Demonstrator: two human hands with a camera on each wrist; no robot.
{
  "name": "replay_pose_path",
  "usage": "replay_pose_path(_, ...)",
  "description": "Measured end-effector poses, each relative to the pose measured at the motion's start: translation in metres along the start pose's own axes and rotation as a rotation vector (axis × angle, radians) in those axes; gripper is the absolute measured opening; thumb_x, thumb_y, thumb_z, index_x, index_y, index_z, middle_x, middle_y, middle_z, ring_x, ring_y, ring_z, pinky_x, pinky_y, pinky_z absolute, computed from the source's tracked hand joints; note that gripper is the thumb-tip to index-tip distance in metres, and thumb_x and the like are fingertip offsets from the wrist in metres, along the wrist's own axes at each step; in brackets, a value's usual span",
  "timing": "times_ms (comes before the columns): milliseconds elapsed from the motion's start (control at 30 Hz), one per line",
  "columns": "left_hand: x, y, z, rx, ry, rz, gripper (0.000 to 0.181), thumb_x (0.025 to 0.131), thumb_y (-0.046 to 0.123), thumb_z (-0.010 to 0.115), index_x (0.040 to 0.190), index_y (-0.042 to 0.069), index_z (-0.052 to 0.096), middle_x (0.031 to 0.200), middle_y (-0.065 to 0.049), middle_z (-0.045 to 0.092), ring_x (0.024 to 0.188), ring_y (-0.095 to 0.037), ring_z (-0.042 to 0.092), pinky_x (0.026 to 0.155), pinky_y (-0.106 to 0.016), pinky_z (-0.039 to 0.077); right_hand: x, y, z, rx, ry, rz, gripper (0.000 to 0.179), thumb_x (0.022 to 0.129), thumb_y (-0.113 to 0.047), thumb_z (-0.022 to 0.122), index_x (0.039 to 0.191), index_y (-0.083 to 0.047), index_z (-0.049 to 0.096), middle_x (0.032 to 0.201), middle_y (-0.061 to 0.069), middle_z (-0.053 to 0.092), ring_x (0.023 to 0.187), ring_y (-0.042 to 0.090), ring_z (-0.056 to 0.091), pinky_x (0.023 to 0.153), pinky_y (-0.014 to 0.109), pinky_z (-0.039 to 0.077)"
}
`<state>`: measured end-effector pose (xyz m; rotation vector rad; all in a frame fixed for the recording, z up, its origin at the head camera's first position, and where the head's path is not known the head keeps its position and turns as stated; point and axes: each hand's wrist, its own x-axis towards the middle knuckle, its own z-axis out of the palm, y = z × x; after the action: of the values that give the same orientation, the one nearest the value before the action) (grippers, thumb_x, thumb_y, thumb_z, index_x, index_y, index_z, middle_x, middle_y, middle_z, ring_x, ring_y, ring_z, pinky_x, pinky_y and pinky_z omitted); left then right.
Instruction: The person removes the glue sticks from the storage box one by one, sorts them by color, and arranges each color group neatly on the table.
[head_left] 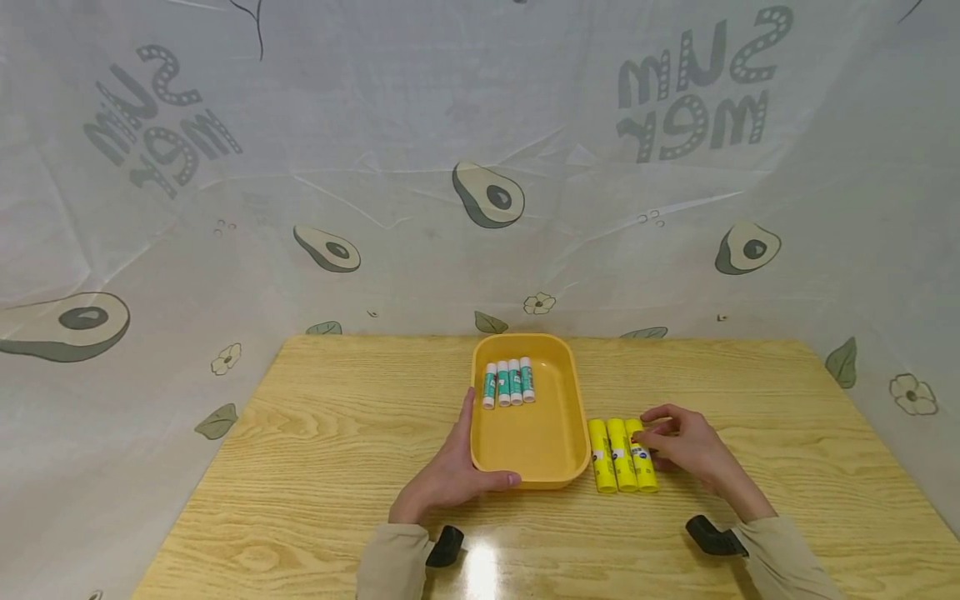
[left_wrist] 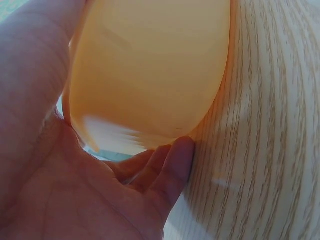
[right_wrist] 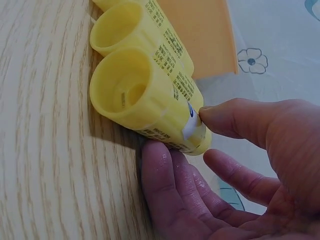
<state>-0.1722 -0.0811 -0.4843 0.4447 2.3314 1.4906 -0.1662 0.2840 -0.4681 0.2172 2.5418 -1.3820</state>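
Observation:
My left hand (head_left: 457,475) holds the near-left corner of an orange plastic tray (head_left: 528,454), its thumb along the front wall and fingers along the left side. In the left wrist view, fingertips (left_wrist: 177,155) press the tray's outer wall (left_wrist: 150,70). Three yellow glue sticks lie side by side just right of the tray. At the rightmost glue stick (right_wrist: 160,110), my right hand (head_left: 686,446) has its thumb on the label and fingers against the lower side; the index finger is apart from it. Its hollow end faces the right wrist camera.
Several smaller white-and-teal glue sticks (head_left: 515,383) lie in a row at the tray's far left. The wooden table (head_left: 337,417) reaches back to a pale curtain (head_left: 405,275) printed with avocados and flowers. Black wrist mounts (head_left: 446,547) sit at both sleeves.

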Motion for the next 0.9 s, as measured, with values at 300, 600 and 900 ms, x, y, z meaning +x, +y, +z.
replay_pose_path(300,0.0004,-0.0006,0.0004,0.006,0.0,-0.004,0.14,0.074,0.049,0.09,0.163,0.033,-0.017,0.174,-0.008,0.001,0.158,-0.031,0.016,0.127,-0.059,0.016,-0.0013,0.0027,0.002,0.032,0.002,0.011,0.046,0.099,-0.019,0.067,0.134,0.007,0.051,0.111,0.019,0.064,0.083,0.017,0.066,0.068,0.029,0.061)
replay_pose_path(600,-0.0003,-0.0002,0.0006,0.005,0.005,-0.007,0.141,0.073,0.049,0.091,0.164,0.031,-0.016,0.174,-0.008,0.002,0.159,-0.032,0.015,0.127,-0.059,0.016,-0.004,0.003,0.0003,0.049,0.015,0.033,0.049,0.101,-0.023,0.064,0.136,0.007,0.05,0.119,0.025,0.063,0.087,0.016,0.068,0.069,0.03,0.062)
replay_pose_path(900,0.0002,-0.0004,0.0004,-0.018,0.002,0.018,0.14,0.074,0.047,0.091,0.163,0.032,-0.016,0.174,-0.007,0.0,0.158,-0.03,0.015,0.127,-0.059,0.015,-0.0067,0.002,-0.0046,0.058,0.028,-0.003,0.049,0.104,-0.026,0.061,0.138,0.007,0.049,0.122,0.025,0.06,0.09,0.017,0.067,0.07,0.03,0.062)
